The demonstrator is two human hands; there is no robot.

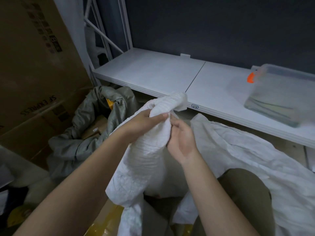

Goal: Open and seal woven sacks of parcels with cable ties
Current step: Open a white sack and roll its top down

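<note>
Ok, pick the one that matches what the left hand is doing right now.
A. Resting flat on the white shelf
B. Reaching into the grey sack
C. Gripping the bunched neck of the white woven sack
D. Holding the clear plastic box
C: the left hand is wrapped round the gathered neck of the white woven sack, with the right hand beside it at the same neck, well short of the shelf.

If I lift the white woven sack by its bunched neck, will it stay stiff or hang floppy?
Probably floppy: the white woven sack creases and sags below where the left hand grips its neck. It may be slippery, since the right hand also steadies it.
</note>
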